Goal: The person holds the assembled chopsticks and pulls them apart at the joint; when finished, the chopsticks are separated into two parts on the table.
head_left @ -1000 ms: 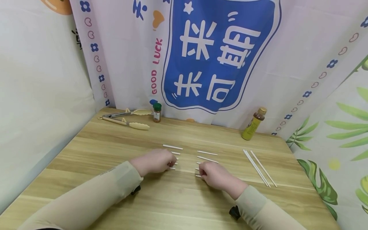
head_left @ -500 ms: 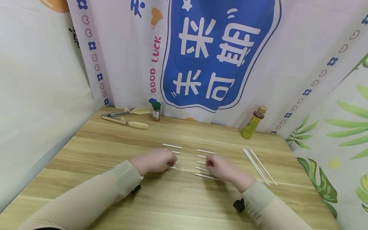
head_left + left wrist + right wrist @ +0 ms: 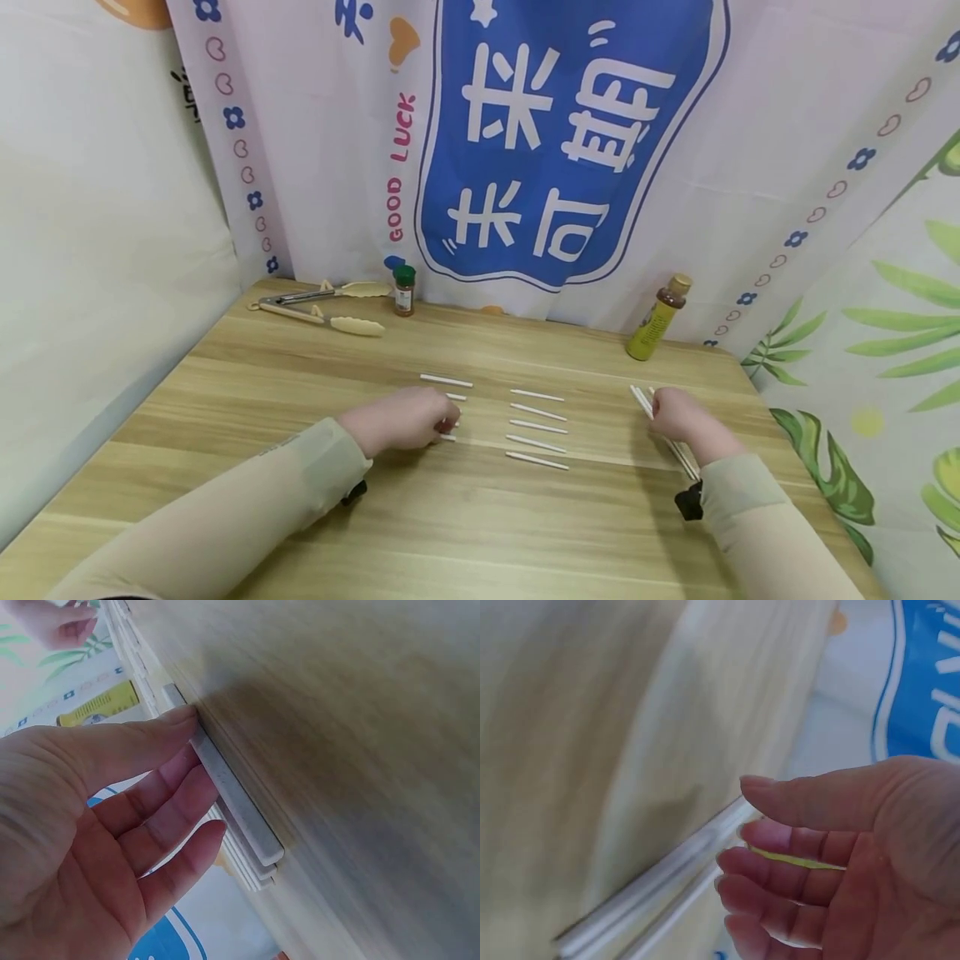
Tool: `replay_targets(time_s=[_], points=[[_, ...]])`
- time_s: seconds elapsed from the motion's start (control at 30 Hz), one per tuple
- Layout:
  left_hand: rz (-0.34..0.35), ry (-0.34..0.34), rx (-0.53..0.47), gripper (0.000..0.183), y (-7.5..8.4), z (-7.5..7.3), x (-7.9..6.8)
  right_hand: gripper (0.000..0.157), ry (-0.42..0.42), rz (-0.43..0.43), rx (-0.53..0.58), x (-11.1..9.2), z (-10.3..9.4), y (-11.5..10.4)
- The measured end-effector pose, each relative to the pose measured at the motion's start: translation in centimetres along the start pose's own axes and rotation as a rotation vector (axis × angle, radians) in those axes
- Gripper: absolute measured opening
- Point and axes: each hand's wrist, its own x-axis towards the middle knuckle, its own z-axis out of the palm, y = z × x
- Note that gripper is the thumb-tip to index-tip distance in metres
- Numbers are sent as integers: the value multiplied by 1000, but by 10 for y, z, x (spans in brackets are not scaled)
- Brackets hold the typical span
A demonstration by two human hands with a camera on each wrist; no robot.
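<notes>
My left hand (image 3: 405, 418) is over the left column of short white sticks (image 3: 446, 381), hiding much of the nearer ones. In the left wrist view its thumb and fingers pinch the nearest short white stick (image 3: 236, 795), with others lined up close behind. My right hand (image 3: 678, 419) is over the long white sticks (image 3: 642, 400) on the right side of the table. In the right wrist view its thumb and fingers are apart around the ends of the long sticks, fingertips right by them, gripping nothing. A second column of short white sticks (image 3: 537, 427) lies between the hands.
Beige-tipped tongs (image 3: 318, 310) lie spread at the back left of the wooden table (image 3: 450, 533), beside a green-capped spice jar (image 3: 404, 292). A yellow bottle (image 3: 660, 318) stands at the back right. A printed curtain (image 3: 337, 183) hangs behind the table.
My right hand has left the middle column of short sticks and moved right to the long sticks, baring the whole column. The left hand has stayed in place.
</notes>
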Motion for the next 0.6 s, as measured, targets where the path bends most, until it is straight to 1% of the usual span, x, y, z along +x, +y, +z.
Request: replay_targets(time_s=[0.03, 0.1, 0.23, 0.3, 0.43, 0.5, 0.6], points=[[-3, -2, -1, 14, 0, 0, 0, 15, -9, 28, -6, -1, 1, 3], [-10, -5, -3, 14, 1, -1, -1, 16, -13, 55, -3, -2, 3, 7], [-23, -16, -13, 13, 2, -3, -1, 8, 6, 62, -10, -1, 8, 12], [-23, -18, -16, 12, 2, -3, -2, 6, 9, 74, 2, 0, 10, 13], [-19, -15, -10, 12, 3, -3, -2, 5, -1, 116, 49, 3, 13, 15], [-17, -14, -6, 12, 2, -3, -2, 4, -1, 125, 57, 5, 15, 17], [-17, -15, -4, 12, 2, -2, -2, 6, 5, 108, 44, 7, 18, 17]])
